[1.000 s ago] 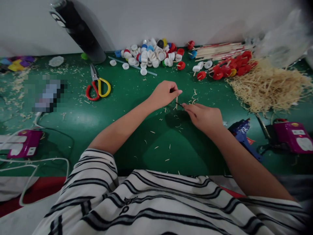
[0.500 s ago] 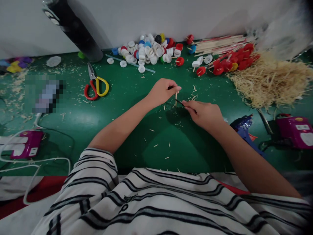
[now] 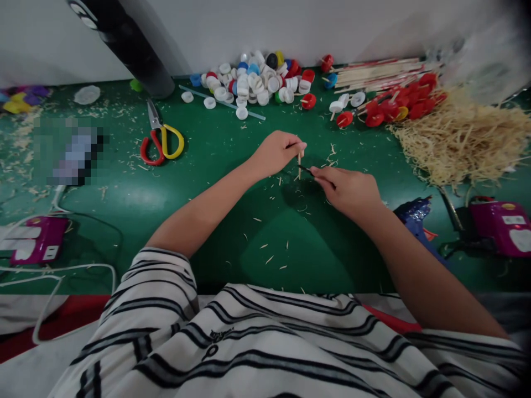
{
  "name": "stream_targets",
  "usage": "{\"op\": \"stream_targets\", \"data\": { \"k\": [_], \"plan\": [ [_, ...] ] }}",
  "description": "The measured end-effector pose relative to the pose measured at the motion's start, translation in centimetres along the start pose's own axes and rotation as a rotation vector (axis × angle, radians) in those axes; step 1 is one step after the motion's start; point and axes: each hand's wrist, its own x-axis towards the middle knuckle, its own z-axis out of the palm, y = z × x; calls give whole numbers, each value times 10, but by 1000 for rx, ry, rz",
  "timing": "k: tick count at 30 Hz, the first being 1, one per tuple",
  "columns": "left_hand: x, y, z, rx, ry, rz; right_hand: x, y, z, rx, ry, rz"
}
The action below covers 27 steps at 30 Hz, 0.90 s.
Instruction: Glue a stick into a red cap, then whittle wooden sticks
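Observation:
My left hand (image 3: 282, 152) pinches the top of a short wooden stick (image 3: 299, 171) and holds it upright over the green table. A thin dark blade (image 3: 306, 169) sticks out of my right hand (image 3: 346, 188), whose fingers are closed round it; any handle is hidden. The blade's tip meets the side of the stick, or is very close to it. Small wood shavings (image 3: 265, 246) are scattered on the table below and around both hands.
Scissors (image 3: 162, 145) lie left of my hands. Behind are bottle caps (image 3: 255, 83), bamboo sticks (image 3: 373, 77) and red caps on sticks (image 3: 394, 105). A heap of wood shavings (image 3: 468, 138), a blue glue gun (image 3: 415, 218) and a purple power strip (image 3: 500, 224) are at right.
The view has shifted slightly. Both hands keep their grips in nearly the same place, with the blade still at the stick.

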Motion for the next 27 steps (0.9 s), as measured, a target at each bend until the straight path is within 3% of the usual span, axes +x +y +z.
{"op": "stream_targets", "data": {
  "k": [5, 10, 16, 21, 27],
  "plan": [
    [0, -4, 3, -32, -16, 22, -8, -8, -6, -28, -83, -33],
    [-1, -1, 4, -59, -41, 86, -2, -5, -6, -21, 1, -11],
    [2, -5, 5, -3, -28, 61, 3, 0, 0, 49, 23, 6],
    [2, -10, 3, -47, -32, -13, -2, -4, -1, 40, -25, 32],
    [-1, -11, 2, -86, -49, 5, -10, -8, -5, -20, -83, -7]
  ]
}}
